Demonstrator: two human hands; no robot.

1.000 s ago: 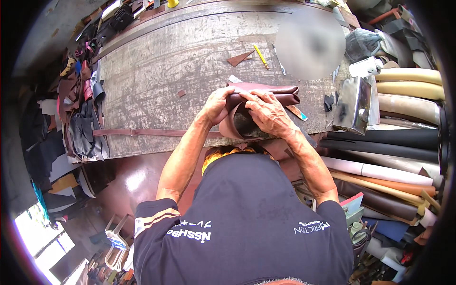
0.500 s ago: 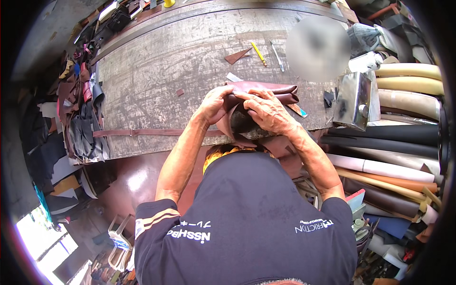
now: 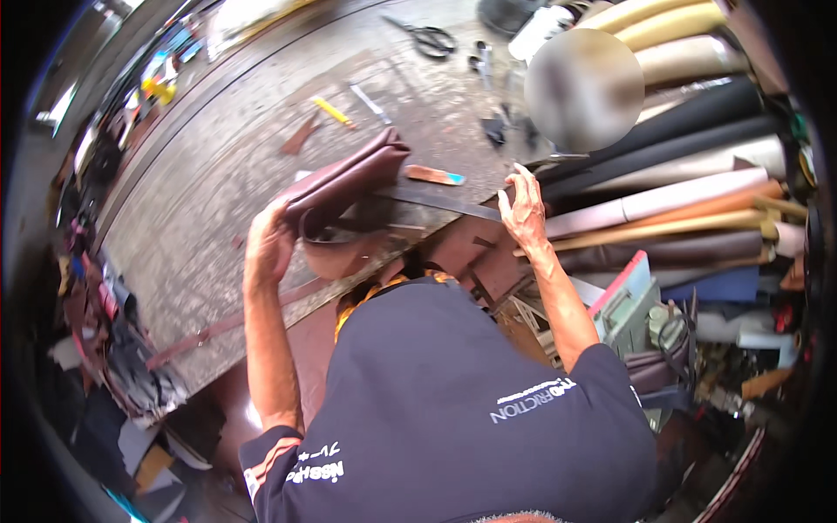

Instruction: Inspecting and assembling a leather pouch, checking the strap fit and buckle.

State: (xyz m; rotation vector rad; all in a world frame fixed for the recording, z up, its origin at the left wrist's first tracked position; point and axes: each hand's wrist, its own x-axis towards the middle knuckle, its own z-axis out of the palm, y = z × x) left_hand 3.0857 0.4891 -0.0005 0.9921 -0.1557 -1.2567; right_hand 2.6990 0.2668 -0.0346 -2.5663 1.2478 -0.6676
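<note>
While the left hand point(image 3: 266, 248) curls round the near end of a maroon leather piece point(image 3: 349, 179), the piece lies folded over on the worn grey table point(image 3: 200, 174), with a rounded brown leather part point(image 3: 340, 253) tucked under it at the table's near edge. The left grip is closed on that end, fingers wrapped over the fold. The right hand point(image 3: 523, 209) is apart from the piece, fingers spread and loose, holding nothing; it rests at the table's right edge by a dark strap point(image 3: 445, 202) and beside the stacked rolls point(image 3: 689, 187).

As a judgement, the work looks midway: the leather is folded and gathered but held by one hand only, nothing is yet fastened or trimmed, and the tools lie untouched. A yellow-handled tool point(image 3: 331, 111) and a thin metal blade point(image 3: 370, 102) sit farther out on the table, with scissors point(image 3: 429, 38) at the far edge.

Few packages or labels show. A small flat strip with a blue tip point(image 3: 433, 176) lies just right of the maroon piece. Below the rolls stands a grey box with a pink edge point(image 3: 626, 301), its markings too small to tell.
</note>
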